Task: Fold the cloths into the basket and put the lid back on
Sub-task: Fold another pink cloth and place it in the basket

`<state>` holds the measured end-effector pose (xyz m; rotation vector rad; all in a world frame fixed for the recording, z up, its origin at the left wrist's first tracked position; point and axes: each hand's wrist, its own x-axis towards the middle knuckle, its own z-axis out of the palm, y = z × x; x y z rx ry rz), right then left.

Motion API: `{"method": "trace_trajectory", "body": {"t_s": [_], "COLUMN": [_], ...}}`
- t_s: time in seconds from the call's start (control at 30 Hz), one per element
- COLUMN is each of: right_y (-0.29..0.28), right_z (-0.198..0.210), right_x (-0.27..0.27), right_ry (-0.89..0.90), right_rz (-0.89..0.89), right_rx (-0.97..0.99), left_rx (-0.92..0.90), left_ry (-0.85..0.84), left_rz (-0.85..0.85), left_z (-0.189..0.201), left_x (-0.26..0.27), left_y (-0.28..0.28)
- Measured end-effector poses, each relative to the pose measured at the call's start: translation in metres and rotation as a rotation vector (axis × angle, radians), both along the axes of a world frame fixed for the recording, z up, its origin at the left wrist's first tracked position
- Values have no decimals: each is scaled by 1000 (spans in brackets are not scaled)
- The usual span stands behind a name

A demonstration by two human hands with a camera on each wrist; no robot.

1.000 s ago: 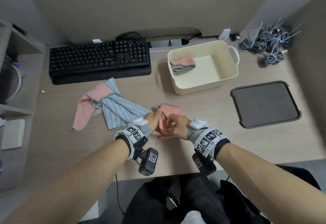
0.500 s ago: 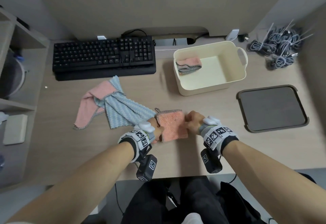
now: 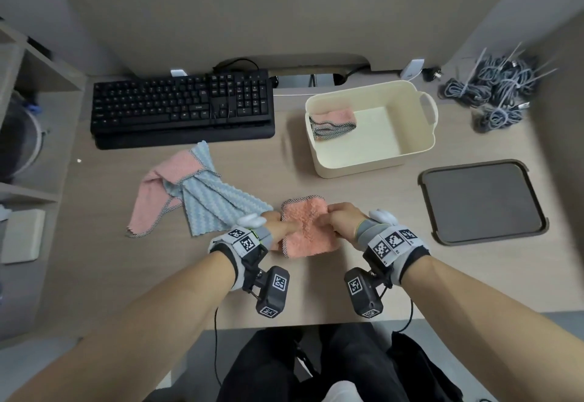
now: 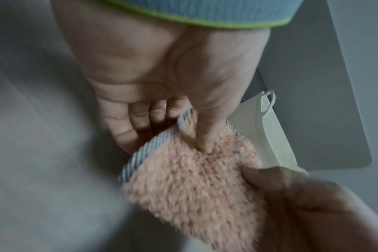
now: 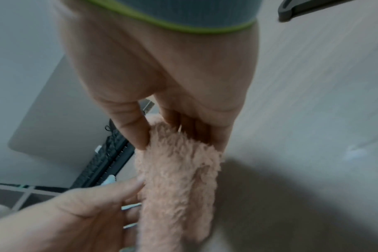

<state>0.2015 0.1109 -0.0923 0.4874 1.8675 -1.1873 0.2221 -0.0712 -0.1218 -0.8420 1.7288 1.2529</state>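
I'm seeing a salmon-pink fluffy cloth (image 3: 308,227) with grey-striped edging showing between my thumbs, and a cream basket (image 3: 414,117) beyond them.

A folded pink fleecy cloth (image 3: 308,227) lay near the front edge of the pale wooden desk (image 3: 110,275). Left of it sprawled a pink-and-blue striped cloth (image 3: 196,196), before the black keyboard (image 3: 181,107). Behind and right stood the cream plastic basket (image 3: 414,123), a folded cloth (image 3: 333,125) in its left corner; the dark grey lid (image 3: 482,201) lay right of both.
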Motion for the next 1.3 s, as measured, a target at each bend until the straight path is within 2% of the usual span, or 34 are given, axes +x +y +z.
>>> {"method": "trace_trajectory", "body": {"t_s": [0.1,0.2,0.33,0.43,0.63,0.77,1.03,1.3], "right_y": [-4,-10,-19,-22,-21,-22,-16,23], "right_z": [17,35,54,65,87,108,121,114], "right_x": [-5,-9,-11,-12,-15,-16,-25,-71], "right_ry": [-21,-12,5,8,75,118,201,274], "right_rz": [-116,-200,-283,-298,-119,-157,-272,-406], "right_rx": [-154,-292,-396,-421,-318,-331,-411,-473], "left_rx": [85,150,305,415,496,573,594,537], "left_ry": [22,49,96,109,213,295,373,413], "left_rz": [102,121,305,360,273,226,103,157], "left_z": [42,55,51,80,114,127,140,146], "left_x": [-5,-7,-10,-12,-17,-24,-46,-88], "left_y": [-2,-7,-14,-18,-32,-43,-49,-3]}}
